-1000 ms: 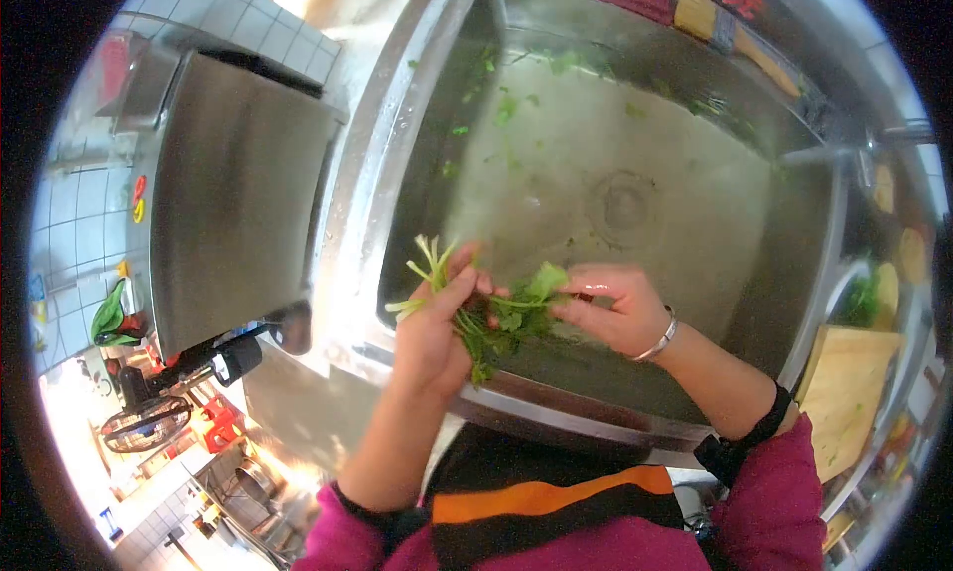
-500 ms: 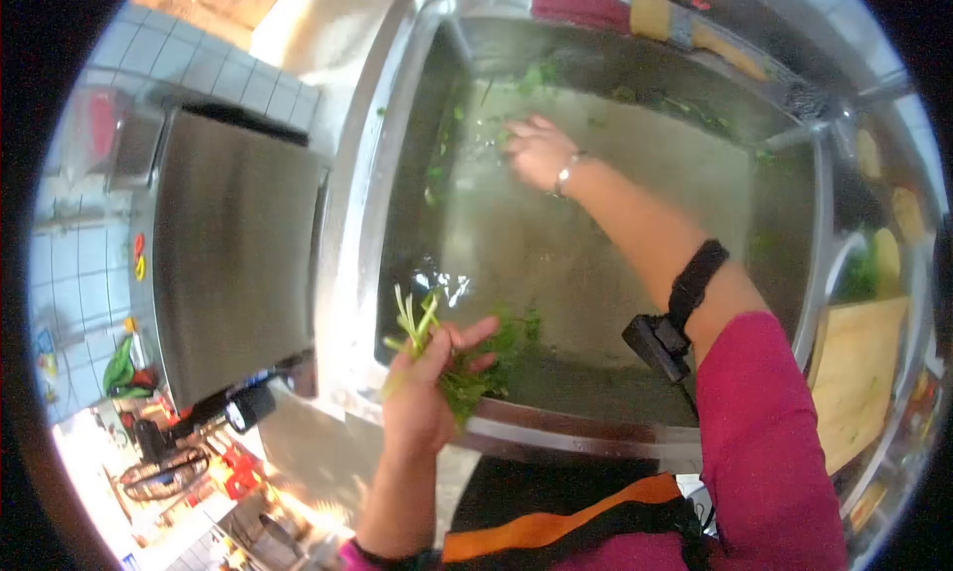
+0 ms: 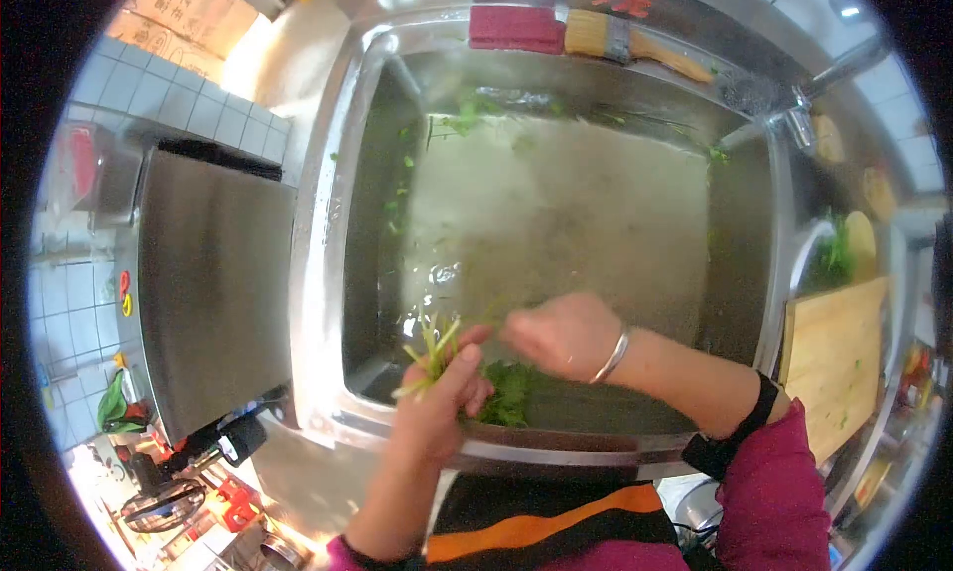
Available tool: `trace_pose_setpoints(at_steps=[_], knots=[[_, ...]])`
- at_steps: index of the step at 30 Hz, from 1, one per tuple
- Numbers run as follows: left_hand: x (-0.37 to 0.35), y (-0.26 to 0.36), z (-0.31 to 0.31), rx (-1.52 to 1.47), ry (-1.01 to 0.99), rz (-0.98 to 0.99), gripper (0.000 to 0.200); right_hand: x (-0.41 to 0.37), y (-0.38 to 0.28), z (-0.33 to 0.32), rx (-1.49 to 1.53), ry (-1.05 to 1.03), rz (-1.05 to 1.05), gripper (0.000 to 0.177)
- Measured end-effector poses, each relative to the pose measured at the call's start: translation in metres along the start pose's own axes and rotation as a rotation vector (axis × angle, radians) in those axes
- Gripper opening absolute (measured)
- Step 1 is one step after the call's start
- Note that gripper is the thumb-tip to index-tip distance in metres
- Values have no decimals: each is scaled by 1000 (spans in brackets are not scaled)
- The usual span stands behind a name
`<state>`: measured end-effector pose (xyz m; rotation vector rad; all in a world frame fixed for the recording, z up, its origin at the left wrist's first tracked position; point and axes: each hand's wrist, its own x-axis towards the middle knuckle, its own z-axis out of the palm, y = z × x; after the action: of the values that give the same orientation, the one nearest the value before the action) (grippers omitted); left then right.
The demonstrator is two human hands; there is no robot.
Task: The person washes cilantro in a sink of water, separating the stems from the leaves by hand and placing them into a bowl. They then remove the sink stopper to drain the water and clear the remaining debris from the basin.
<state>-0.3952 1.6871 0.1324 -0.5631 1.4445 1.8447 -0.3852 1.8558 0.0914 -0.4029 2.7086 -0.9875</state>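
My left hand [image 3: 447, 387] is closed around a bunch of coriander-like leafy herbs [image 3: 508, 394] at the near left of a water-filled metal sink [image 3: 397, 417]. Pale cut stems stick up past the thumb, and the leaves hang on the other side over the water. Close beside it, my right hand [image 3: 566, 335] has its fingers pinched together, slightly blurred. A thin yellow-green stem shows faintly at its fingertips. Loose green sprigs [image 3: 467, 114] float along the sink's far and left sides.
On the far rim lie a dark red sponge [image 3: 516, 28] and a wooden-handled brush [image 3: 635, 47]. A tap [image 3: 799, 124] reaches in at the far right. To the right are a wooden board [image 3: 834, 362] and more greens [image 3: 832, 258]. A metal-topped unit [image 3: 213, 283] stands left.
My right hand has come back from the far part of the water to beside my left hand, fingers now pinched. My left hand still holds the herb bunch. The view has shifted slightly.
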Motion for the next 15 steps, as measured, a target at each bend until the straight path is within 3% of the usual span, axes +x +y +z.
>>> trace_pose_setpoints(at_steps=[4, 6, 9, 12, 13, 15], knots=[[1, -1, 11, 115, 18, 104, 23, -2, -22, 2, -9, 53, -163, 22], [2, 0, 11, 73, 134, 183, 21, -2, -20, 2, 38, 119, -179, 20], [9, 9, -9, -87, 148, 300, 15, 1, -5, 9, -27, 123, -246, 21], [4, 31, -15, -125, 275, 449, 19, 12, 21, 4, -229, -70, -109, 15], [2, 37, -21, -51, 272, 500, 16, 16, 31, 0, -329, -180, -18, 15], [-1, 42, -34, -100, 213, 553, 10, 27, 60, -7, -470, -200, 137, 18]])
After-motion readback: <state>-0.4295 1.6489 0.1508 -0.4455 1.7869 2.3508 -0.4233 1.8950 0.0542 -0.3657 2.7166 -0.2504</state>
